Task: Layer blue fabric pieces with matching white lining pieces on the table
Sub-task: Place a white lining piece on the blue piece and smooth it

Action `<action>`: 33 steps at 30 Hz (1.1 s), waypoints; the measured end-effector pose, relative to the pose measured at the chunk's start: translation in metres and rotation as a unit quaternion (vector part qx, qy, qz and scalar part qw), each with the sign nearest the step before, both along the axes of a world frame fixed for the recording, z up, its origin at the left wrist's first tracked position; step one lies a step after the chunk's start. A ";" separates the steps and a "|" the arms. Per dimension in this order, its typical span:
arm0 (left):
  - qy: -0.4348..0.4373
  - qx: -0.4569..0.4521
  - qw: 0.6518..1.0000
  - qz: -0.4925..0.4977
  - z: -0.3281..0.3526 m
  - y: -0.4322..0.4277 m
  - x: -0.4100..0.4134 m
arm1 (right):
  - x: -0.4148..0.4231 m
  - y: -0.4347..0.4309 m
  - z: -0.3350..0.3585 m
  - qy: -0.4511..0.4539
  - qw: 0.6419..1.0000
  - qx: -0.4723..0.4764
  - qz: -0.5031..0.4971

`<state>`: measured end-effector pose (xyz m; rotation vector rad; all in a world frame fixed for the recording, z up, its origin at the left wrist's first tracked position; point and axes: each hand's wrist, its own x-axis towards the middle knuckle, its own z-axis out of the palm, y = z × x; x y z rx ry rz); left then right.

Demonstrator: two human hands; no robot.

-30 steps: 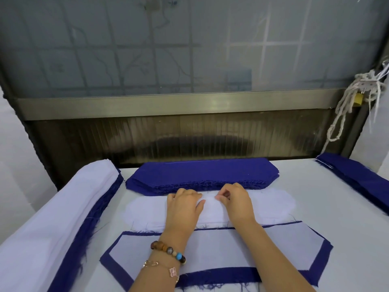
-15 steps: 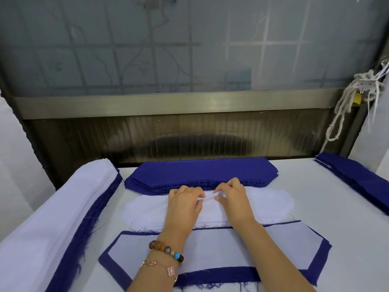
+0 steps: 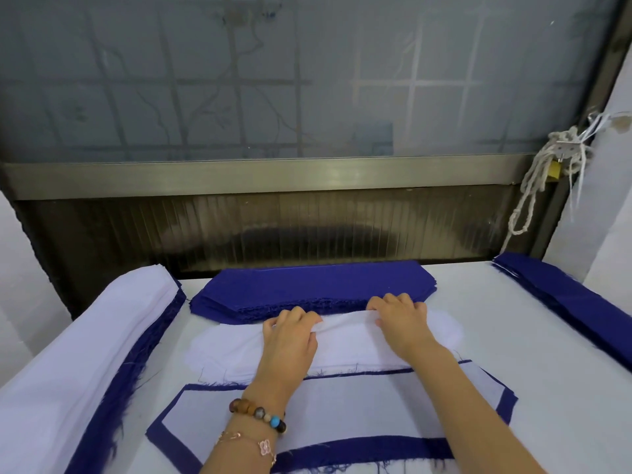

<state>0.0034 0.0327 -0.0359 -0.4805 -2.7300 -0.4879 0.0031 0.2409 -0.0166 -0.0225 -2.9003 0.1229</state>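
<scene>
In the head view, both hands sit just above the centre of the frame, on a stack of white lining pieces [image 3: 222, 347] that lies on the white table [image 3: 547, 388]. The left hand [image 3: 290, 340] and the right hand [image 3: 403, 323] each have their fingers curled over the far edge of the top lining piece [image 3: 345, 325] and pinch it, and the stretch of cloth between them is raised off the stack as a taut white band. The hands are apart, with that band spanning the gap. Directly above them in the frame, touching the far edge of the lining stack, lies a stack of blue fabric pieces [image 3: 314, 289] with frayed edges. Below the hands, in the lower centre, a layered piece [image 3: 359, 405] lies flat: a white lining on a blue piece whose border shows all round it, and both forearms cross over it. The left wrist wears a beaded bracelet [image 3: 260, 413] and a thin chain bracelet [image 3: 253, 443]. Along the left edge runs a long pile of white and blue cloth [image 3: 85, 336]; at the right edge lies another blue pile [image 3: 564, 299]. A frosted window [image 3: 307, 80] with a metal rail [image 3: 273, 176] fills the upper half, and a knotted rope [image 3: 533, 193] hangs at upper right.
</scene>
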 end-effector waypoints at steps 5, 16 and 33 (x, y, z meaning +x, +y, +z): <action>0.015 -0.011 1.000 0.017 -0.001 0.000 0.000 | 0.004 0.059 0.022 -0.086 0.990 0.087 -0.074; -0.077 -0.185 0.972 0.122 0.037 -0.056 -0.020 | 0.005 0.071 0.019 -0.102 0.986 0.067 -0.110; -0.053 0.166 0.969 0.173 0.054 -0.129 0.026 | 0.043 0.091 0.017 0.052 0.924 -0.321 -0.202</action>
